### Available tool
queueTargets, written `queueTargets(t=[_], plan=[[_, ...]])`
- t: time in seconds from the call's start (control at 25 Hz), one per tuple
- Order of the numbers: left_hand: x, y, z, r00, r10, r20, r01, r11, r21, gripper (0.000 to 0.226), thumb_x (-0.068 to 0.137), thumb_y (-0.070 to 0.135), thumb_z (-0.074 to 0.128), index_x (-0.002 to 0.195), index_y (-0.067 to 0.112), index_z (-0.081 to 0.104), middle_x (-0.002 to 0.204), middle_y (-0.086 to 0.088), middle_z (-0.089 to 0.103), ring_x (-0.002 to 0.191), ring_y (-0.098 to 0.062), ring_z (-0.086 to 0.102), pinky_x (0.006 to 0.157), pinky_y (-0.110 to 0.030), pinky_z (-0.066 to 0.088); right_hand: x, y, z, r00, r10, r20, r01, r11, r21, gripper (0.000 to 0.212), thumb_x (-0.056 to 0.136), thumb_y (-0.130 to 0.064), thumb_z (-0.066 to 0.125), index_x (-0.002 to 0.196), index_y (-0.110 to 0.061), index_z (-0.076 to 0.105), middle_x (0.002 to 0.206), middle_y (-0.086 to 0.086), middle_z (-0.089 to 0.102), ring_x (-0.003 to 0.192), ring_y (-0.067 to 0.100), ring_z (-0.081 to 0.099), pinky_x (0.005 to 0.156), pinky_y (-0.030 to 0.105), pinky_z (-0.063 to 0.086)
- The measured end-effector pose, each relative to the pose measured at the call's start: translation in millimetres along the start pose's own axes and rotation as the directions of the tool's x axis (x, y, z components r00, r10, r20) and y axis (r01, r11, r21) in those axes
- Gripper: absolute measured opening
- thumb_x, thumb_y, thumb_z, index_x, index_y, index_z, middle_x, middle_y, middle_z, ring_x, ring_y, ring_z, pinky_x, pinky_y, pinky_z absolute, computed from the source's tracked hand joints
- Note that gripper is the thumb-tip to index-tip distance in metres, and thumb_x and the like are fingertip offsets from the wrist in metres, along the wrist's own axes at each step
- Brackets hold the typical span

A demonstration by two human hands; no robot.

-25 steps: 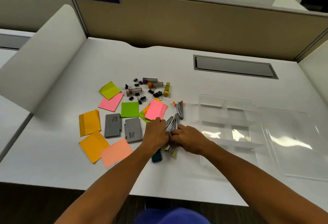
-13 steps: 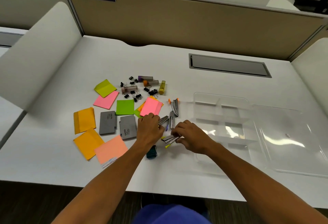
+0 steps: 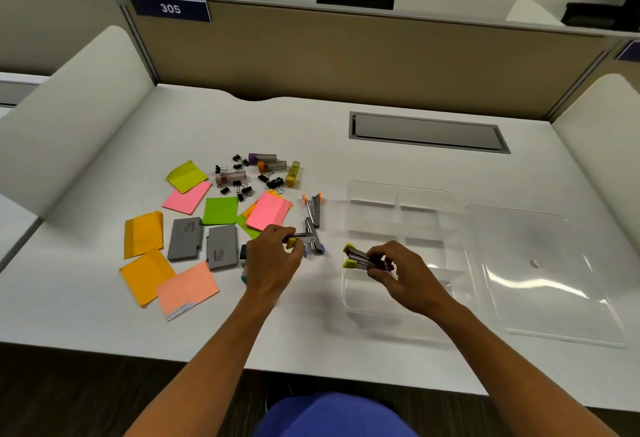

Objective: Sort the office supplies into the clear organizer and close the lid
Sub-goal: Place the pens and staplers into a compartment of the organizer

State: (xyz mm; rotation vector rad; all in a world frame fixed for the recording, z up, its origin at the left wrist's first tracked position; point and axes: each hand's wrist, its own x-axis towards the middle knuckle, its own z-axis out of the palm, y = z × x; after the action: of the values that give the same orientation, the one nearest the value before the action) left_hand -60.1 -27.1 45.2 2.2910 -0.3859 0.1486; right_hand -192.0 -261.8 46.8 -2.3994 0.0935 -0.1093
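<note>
white desk (image 3: pixel 346 125), sticky notes (image 3: pixel 220 210), binder clips (image 3: pixel 242 190), clear organizer (image 3: pixel 446 197), lid (image 3: pixel 540 274)

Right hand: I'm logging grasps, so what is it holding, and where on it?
The right hand pinches a yellow-tipped stapler by its dark rear end, above the clear organizer.

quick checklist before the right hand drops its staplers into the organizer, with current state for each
1. Right hand has a firm hold on the yellow-tipped staplers: ok, fingers curl round them.
2. Staplers are over the organizer: ok, they are at its near left edge.
3. Near compartment is free: ok as far as the clear plastic shows.
4. Lid is out of the way: ok, it lies open flat to the right.
5. Left hand is clear of the drop: ok, it pinches another stapler off to the left.
6. Number of staplers in the right hand: cannot tell, blurred.
</note>
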Motion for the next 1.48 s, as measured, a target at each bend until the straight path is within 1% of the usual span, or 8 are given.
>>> queueTargets(t=[0.16, 0.4, 0.52, 0.84, 1.08, 1.24, 1.4, 1.48], plan=[[-22.7, 21.0, 9.0, 0.986, 0.149, 0.077, -0.140, 0.984, -0.113, 0.020, 0.078, 0.015, 0.073, 0.098, 0.012, 0.073, 0.093, 0.000, 0.071, 0.086, -0.016, 0.061, 0.079, -0.029, 0.049, -22.3, 18.9, -21.0, 0.982, 0.156, -0.109, -0.139, 0.979, 0.149, 0.024, 0.088, -0.028, 0.070, 0.105, -0.041, 0.061, 0.098, -0.022, 0.063, 0.088, 0.002, 0.058, 0.070, 0.010, 0.042], [-47.2, 46.9, 42.7, 0.879, 0.343, 0.331, -0.299, 0.937, -0.180, 0.023, 0.080, 0.022, 0.069, 0.101, 0.014, 0.073, 0.094, 0.004, 0.069, 0.089, -0.008, 0.056, 0.083, -0.021, 0.043, -35.4, 32.1, -34.0, 0.934, 0.315, -0.167, -0.263, 0.925, 0.274, 0.021, 0.088, -0.029, 0.070, 0.106, -0.038, 0.063, 0.098, -0.023, 0.065, 0.088, -0.001, 0.059, 0.071, 0.021, 0.047], [-52.3, 55.0, 61.3, 0.820, 0.338, 0.461, -0.309, 0.941, -0.139, 0.027, 0.084, 0.026, 0.065, 0.109, 0.016, 0.071, 0.103, 0.002, 0.068, 0.091, -0.006, 0.048, 0.083, -0.020, 0.041, -40.4, 29.2, -29.9, 0.929, 0.317, -0.191, -0.257, 0.924, 0.284, 0.021, 0.089, -0.027, 0.069, 0.105, -0.039, 0.062, 0.098, -0.024, 0.064, 0.088, 0.000, 0.059, 0.069, 0.016, 0.046], [-49.3, 69.2, 81.6, 0.643, 0.275, 0.714, -0.486, 0.868, 0.103, 0.039, 0.088, 0.033, 0.063, 0.125, 0.021, 0.061, 0.122, -0.001, 0.063, 0.109, -0.022, 0.053, 0.094, -0.034, 0.041, -48.2, 29.0, -19.9, 0.929, 0.320, -0.186, -0.278, 0.935, 0.221, 0.025, 0.090, -0.024, 0.068, 0.115, -0.022, 0.062, 0.104, -0.010, 0.063, 0.089, -0.004, 0.056, 0.073, 0.005, 0.042], [-45.9, 71.6, 88.4, 0.579, 0.203, 0.790, -0.581, 0.783, 0.225, 0.043, 0.090, 0.030, 0.064, 0.130, 0.020, 0.055, 0.127, -0.006, 0.059, 0.112, -0.026, 0.054, 0.097, -0.038, 0.038, -44.6, 26.4, -6.5, 0.932, 0.308, -0.194, -0.287, 0.949, 0.128, 0.026, 0.091, -0.023, 0.067, 0.116, -0.018, 0.061, 0.105, -0.007, 0.059, 0.089, 0.005, 0.057, 0.074, 0.006, 0.043], [-49.4, 67.0, 84.4, 0.596, 0.260, 0.760, -0.571, 0.802, 0.174, 0.037, 0.092, 0.026, 0.060, 0.129, 0.020, 0.056, 0.126, -0.004, 0.061, 0.110, -0.024, 0.056, 0.099, -0.036, 0.037, -44.5, 27.8, 7.3, 0.934, 0.307, -0.181, -0.301, 0.952, 0.063, 0.028, 0.091, -0.026, 0.066, 0.117, -0.019, 0.061, 0.107, -0.007, 0.059, 0.097, 0.013, 0.056, 0.083, 0.022, 0.050], [-62.8, 49.3, 65.4, 0.737, 0.434, 0.518, -0.548, 0.833, 0.081, 0.024, 0.089, 0.020, 0.062, 0.112, 0.015, 0.067, 0.110, -0.004, 0.067, 0.104, -0.022, 0.059, 0.092, -0.034, 0.047, -41.5, 25.6, 14.4, 0.944, 0.249, -0.216, -0.272, 0.959, -0.083, 0.026, 0.090, -0.027, 0.066, 0.114, -0.022, 0.062, 0.102, -0.008, 0.060, 0.096, 0.015, 0.048, 0.082, 0.030, 0.046], [-71.6, 40.9, 62.9, 0.804, 0.452, 0.386, -0.513, 0.856, 0.068, 0.030, 0.086, 0.015, 0.067, 0.115, 0.010, 0.064, 0.119, -0.008, 0.062, 0.112, -0.025, 0.056, 0.096, -0.035, 0.049, -37.7, 23.2, 17.2, 0.944, 0.241, -0.225, -0.277, 0.950, -0.143, 0.025, 0.088, -0.029, 0.066, 0.113, -0.024, 0.064, 0.100, -0.009, 0.062, 0.097, 0.017, 0.048, 0.081, 0.032, 0.043]])
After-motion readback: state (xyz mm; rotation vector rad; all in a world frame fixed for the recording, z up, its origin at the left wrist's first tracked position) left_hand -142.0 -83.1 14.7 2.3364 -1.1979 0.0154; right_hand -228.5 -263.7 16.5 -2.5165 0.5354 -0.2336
